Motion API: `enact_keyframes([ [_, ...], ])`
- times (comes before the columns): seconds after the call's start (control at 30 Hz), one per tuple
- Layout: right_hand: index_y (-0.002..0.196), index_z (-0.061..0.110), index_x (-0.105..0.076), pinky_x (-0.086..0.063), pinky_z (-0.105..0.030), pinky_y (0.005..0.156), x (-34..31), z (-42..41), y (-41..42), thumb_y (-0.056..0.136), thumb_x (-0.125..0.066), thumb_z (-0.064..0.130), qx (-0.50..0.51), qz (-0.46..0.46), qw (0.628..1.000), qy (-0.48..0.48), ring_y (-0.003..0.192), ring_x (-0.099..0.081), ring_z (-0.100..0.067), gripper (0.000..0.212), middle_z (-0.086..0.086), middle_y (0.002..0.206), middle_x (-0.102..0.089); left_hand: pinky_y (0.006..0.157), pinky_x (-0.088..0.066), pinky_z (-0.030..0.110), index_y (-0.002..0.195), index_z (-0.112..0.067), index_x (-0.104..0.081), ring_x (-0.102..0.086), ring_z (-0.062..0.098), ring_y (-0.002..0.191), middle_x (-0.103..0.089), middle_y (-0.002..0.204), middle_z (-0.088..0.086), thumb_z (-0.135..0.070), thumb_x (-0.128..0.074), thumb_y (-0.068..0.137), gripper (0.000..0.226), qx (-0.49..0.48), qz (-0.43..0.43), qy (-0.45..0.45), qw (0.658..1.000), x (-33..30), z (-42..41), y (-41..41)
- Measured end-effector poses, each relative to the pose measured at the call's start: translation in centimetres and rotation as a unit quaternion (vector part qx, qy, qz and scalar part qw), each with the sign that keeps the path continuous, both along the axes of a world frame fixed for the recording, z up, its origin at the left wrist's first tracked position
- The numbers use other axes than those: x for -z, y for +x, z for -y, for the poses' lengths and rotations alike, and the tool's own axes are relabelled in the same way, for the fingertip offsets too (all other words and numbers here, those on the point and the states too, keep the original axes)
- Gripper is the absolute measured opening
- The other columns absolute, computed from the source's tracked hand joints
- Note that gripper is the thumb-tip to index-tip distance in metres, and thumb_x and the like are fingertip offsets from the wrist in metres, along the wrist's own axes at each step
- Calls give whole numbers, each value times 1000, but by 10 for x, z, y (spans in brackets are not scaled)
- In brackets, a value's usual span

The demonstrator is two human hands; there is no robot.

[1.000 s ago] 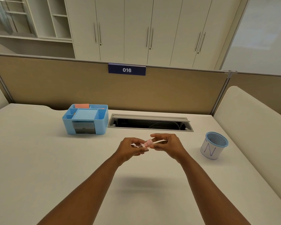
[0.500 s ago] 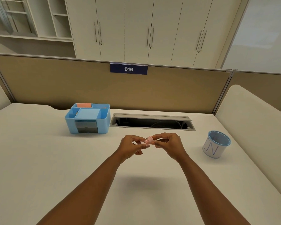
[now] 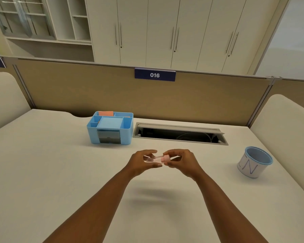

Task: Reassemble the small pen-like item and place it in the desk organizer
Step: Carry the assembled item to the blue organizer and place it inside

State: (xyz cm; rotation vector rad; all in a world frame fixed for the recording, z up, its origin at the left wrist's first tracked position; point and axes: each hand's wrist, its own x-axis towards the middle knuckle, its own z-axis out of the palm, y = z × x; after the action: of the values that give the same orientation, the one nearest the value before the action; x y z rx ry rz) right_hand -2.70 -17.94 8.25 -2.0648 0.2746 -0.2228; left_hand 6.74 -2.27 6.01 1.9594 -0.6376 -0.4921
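Both hands hover over the middle of the white desk, holding a small pen-like item (image 3: pixel 157 159) between them. It has a clear tube and a pink collar near its right end. My left hand (image 3: pixel 142 162) pinches the clear end, and my right hand (image 3: pixel 180 161) grips the pink end. Whether the parts are fully joined is hard to tell. The light blue desk organizer (image 3: pixel 111 136) stands beyond my left hand, with several open compartments on top and a grey drawer in front.
A recessed cable tray (image 3: pixel 180 135) lies open right of the organizer. A white cup with a blue rim and a letter N (image 3: pixel 254 163) stands at the right. A tan partition with a 016 sign (image 3: pixel 154 75) closes the far edge, cream panels flank the sides.
The view has shifted, so the organizer sits further right in frame. My hands stay together at mid-desk; more of the clear tube now shows between the fingers.
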Motion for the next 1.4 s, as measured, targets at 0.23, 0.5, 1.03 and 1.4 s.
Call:
enact_keyframes([
  [0.23,97,14,-68,-45,-6,49,17,-17,41,72,-75,15,103,34,994,30,78,-67,-20,26,-4,102,-67,110,-31,40,140,-14,-26,-29,26,137,-31,149,11,-38,-60,82,71,-150,149,149,966,21,-70,60],
  [0.5,98,12,-68,-48,-17,68,16,-48,116,74,-74,25,153,104,981,52,84,-65,-19,28,-8,100,-70,113,-27,41,143,-10,-4,-8,26,143,-5,156,10,-12,-58,85,80,-200,258,255,910,13,-105,141],
  [1.03,103,13,-66,-49,-21,77,24,-109,248,81,-66,28,120,125,985,-21,101,-60,-19,27,-10,113,-66,116,-18,41,143,-15,0,1,21,144,-2,157,3,-4,-54,84,81,-214,269,228,911,51,-103,183],
  [1.4,114,16,-62,-43,-26,80,36,-122,262,83,-63,30,129,76,988,-47,111,-49,-21,34,-10,122,-60,111,-31,36,143,-18,4,5,19,144,5,157,-2,1,-55,82,87,-216,245,215,920,57,-104,182],
])
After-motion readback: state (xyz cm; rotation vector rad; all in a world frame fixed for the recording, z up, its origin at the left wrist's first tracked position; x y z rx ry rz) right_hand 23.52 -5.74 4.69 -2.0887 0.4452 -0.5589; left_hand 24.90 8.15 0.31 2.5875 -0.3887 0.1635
